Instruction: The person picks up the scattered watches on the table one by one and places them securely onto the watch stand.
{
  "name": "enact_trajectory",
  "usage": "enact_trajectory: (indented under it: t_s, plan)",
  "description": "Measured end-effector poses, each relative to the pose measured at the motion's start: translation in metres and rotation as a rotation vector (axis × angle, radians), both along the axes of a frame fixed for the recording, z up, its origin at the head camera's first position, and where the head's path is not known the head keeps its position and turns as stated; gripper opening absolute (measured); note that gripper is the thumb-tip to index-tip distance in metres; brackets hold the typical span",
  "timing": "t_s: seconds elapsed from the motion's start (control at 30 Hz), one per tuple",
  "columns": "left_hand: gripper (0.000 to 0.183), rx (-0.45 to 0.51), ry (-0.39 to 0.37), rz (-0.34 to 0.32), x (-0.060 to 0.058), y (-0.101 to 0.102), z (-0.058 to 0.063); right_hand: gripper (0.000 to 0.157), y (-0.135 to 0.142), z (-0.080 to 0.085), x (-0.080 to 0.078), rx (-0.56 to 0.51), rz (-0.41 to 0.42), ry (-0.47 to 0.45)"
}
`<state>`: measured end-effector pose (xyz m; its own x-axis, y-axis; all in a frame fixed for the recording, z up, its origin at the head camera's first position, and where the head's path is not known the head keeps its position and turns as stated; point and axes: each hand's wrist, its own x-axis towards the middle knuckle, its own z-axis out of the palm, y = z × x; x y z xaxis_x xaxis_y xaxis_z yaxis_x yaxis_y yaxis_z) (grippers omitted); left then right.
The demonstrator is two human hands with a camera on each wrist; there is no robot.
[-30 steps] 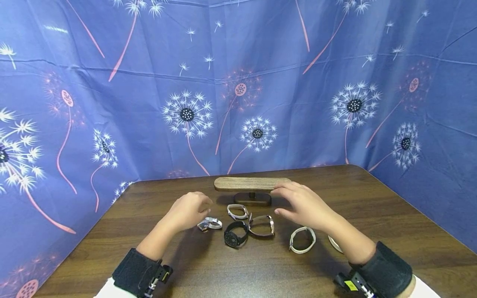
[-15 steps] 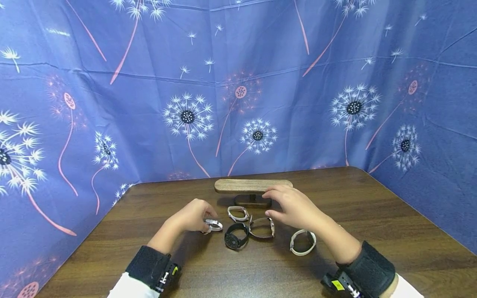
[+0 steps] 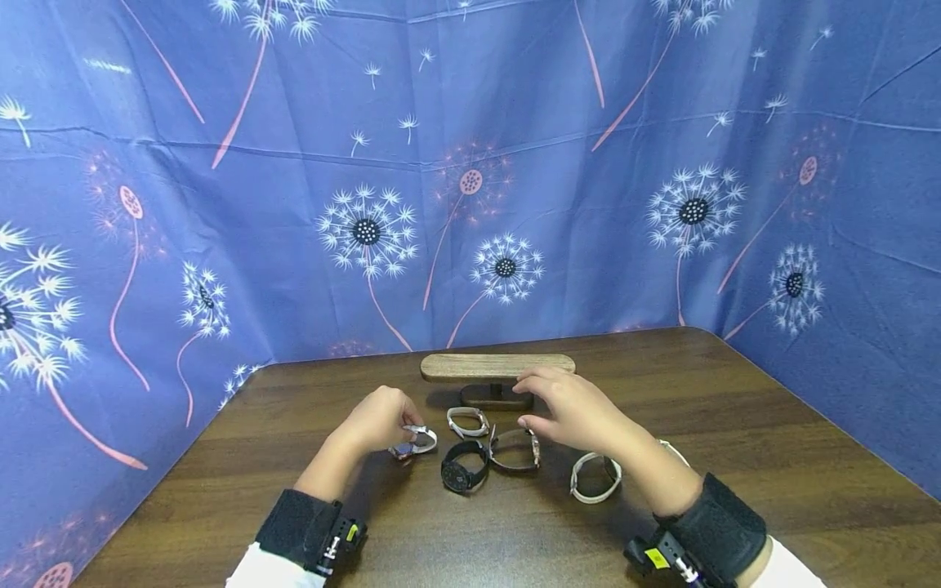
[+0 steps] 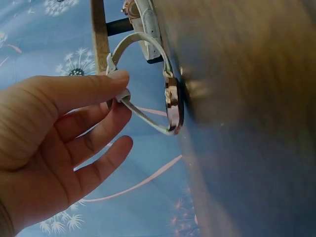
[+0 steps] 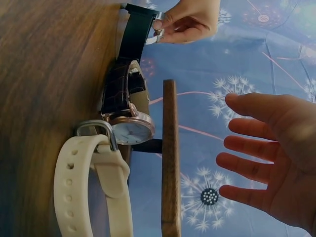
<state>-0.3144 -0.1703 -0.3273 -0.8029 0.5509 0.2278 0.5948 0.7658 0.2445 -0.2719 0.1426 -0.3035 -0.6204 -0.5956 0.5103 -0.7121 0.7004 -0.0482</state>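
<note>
My left hand (image 3: 380, 420) pinches the white strap of a wristwatch (image 4: 173, 106) between thumb and fingers at the buckle. Its rose-gold case hangs edge-on, close over the tabletop. My right hand (image 3: 577, 408) is empty, its fingers spread apart in the right wrist view, in front of the right end of a wooden display stand (image 3: 496, 367). Near the hands lie a black watch (image 3: 456, 478), a watch with a pale strap (image 3: 463, 411) and a brown-strapped watch (image 5: 131, 129) with a rose-gold case.
A cream-strapped watch (image 3: 577, 480) stands on edge in front of my right forearm. Another pale strap (image 3: 672, 451) is partly hidden behind that forearm. The brown wooden table (image 3: 470, 539) ends at a blue dandelion-print cloth (image 3: 588, 204) at the back and sides.
My left hand has come down onto the white-strapped watch, gripped its strap and tilted it up slightly. My right hand has drifted a little to the left, still empty.
</note>
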Motion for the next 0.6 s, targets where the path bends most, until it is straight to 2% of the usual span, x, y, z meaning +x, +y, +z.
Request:
enact_trajectory:
  t_s: [0.2,0.37,0.6]
  plan:
    - [0.01,0.072,0.049,0.029,0.004,-0.004,0.005,0.036,0.004,0.002,0.0,-0.016,-0.014,-0.033]
    - [0.008,0.183,0.077,0.046,0.008,-0.004,0.012,0.035,0.006,0.002,0.0,-0.03,-0.001,-0.044]
    - [0.007,0.379,0.133,0.036,0.016,0.01,0.027,0.034,0.007,0.005,0.002,-0.045,0.028,-0.01]
